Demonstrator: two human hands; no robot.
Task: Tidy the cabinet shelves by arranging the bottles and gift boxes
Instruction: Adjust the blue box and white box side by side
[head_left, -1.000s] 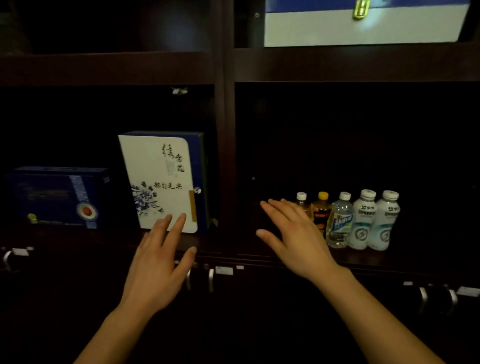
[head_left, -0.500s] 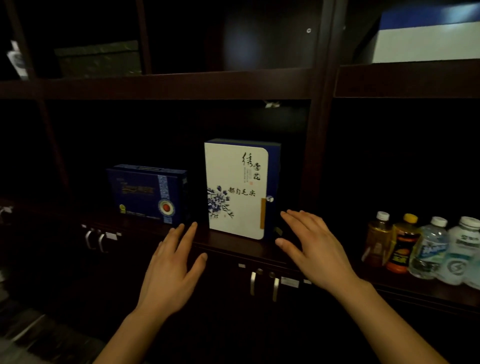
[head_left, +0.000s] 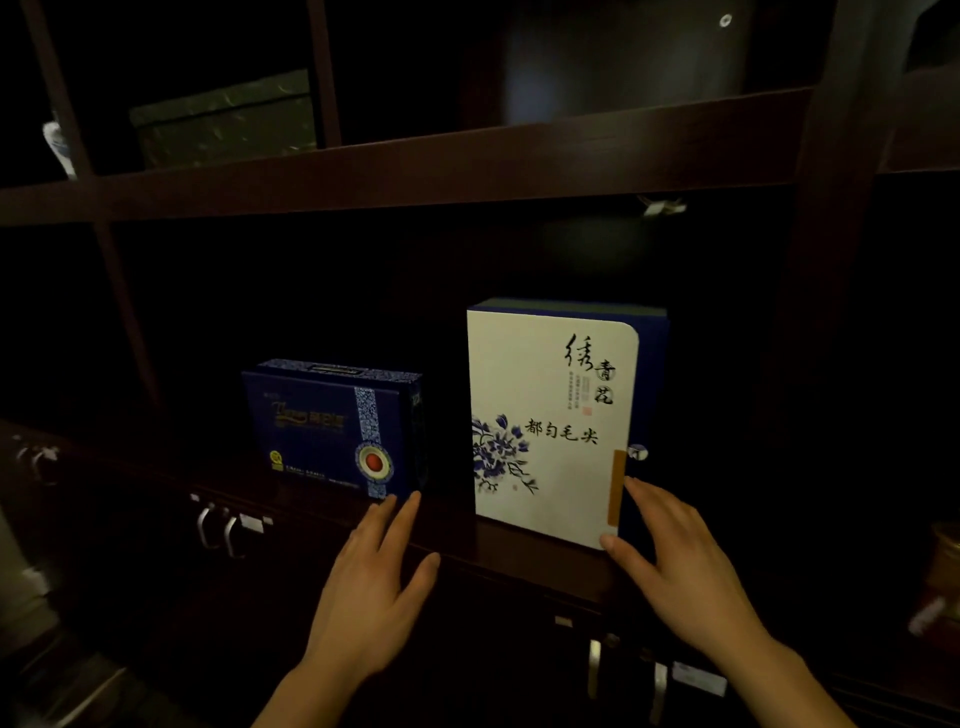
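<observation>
A tall white gift box with blue flowers and black writing (head_left: 550, 415) stands upright on the dark wooden shelf (head_left: 519, 556). To its left stands a lower dark blue gift box with a red round emblem (head_left: 332, 426). My right hand (head_left: 675, 566) is open, its thumb and fingertips touching the white box's lower right corner. My left hand (head_left: 379, 582) is open and empty, fingers pointing at the gap between the two boxes. A bottle (head_left: 943, 577) shows only partly at the right edge.
A dark green box (head_left: 223, 119) sits on the upper shelf at the left. Vertical cabinet posts (head_left: 831, 260) divide the compartments. Cabinet doors with metal handles (head_left: 218, 525) run below the shelf. The shelf behind and left of the blue box is dark.
The view has swung left, so the row of bottles has slid out at the right. Both hands moved forward; my right hand now touches the white box's corner.
</observation>
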